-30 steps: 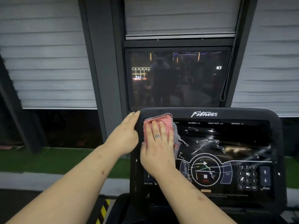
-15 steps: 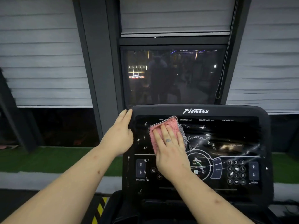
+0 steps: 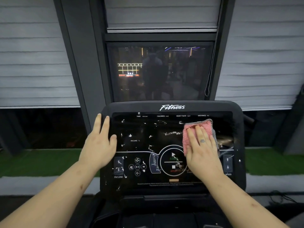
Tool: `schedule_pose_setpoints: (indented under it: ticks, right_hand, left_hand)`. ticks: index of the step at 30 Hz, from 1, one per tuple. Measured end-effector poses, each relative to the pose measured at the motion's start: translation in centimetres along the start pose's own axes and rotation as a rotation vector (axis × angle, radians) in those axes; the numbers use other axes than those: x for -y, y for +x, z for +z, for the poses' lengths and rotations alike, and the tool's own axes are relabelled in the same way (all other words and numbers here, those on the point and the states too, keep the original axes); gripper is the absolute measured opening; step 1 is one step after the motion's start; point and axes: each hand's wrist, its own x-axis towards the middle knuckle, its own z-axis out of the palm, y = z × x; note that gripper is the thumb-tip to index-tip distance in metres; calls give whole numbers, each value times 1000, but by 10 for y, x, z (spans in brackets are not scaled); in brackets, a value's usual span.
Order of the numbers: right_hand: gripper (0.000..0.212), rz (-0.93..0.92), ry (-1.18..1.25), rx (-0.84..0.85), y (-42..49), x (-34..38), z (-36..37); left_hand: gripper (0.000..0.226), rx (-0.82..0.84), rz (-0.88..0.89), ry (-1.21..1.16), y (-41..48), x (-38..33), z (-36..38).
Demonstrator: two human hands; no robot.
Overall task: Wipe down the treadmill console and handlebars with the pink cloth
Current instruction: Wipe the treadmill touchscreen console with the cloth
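Under the straight, close-set fingers [image 3: 201, 137] of my right hand [image 3: 203, 155] lies the pink cloth [image 3: 204, 126]. It is a folded pad of nubbly, looped fabric, and its grey woven edging shows past my fingertips and along the little-finger side. The hand lies flat and presses the cloth against the upper right part of the treadmill console [image 3: 172, 107]; no finger curls round the fabric.

The console is a black slab with rounded corners, a matte bezel and a glossy dark panel. White script reading "Fitness" sits on the bezel beyond my fingertips. White flecks and streaks are scattered over the gloss between my two hands; whether they are smears or reflections I cannot tell. A printed round dial [image 3: 172, 162] with a play triangle and a stop square lies just beside my right thumb.

My left hand [image 3: 98, 149] rests flat on the console's left edge. Its fingers are straight and slightly apart and hold nothing, with the fingertips on the matte bezel and the thumb on the glossy panel.

Beyond both sets of fingertips stands a dark window pane [image 3: 161, 71] in a grey frame, its glass showing dim coloured reflections. Pale blinds [image 3: 32, 63] with horizontal ribs flank it, and a thin looped cord [image 3: 211, 63] hangs beyond my right fingertips. Green turf [image 3: 32, 161] runs in a strip outside each wrist.
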Motion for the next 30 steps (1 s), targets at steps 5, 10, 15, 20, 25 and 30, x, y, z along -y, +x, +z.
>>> schedule_pose_setpoints:
  ticks: [5, 10, 15, 20, 25, 30]
  right_hand:
    - [62, 105, 23, -42, -5, -45, -6]
    - [62, 213, 37, -117, -16, -80, -8]
    - [63, 236, 84, -133, -20, -64, 1]
    - [65, 183, 78, -36, -22, -5, 17]
    - [61, 68, 69, 3, -25, 69, 31]
    - [64, -19, 100, -6, -26, 132, 41]
  left_hand:
    - [68, 18, -19, 30, -10, 5, 3]
    - [67, 41, -54, 23, -15, 5, 4]
    - [65, 45, -82, 28, -15, 4, 4]
    - [64, 63, -70, 31, -15, 5, -1]
    - [63, 112, -57, 17, -16, 4, -7]
    - [64, 161, -33, -7, -14, 10, -11]
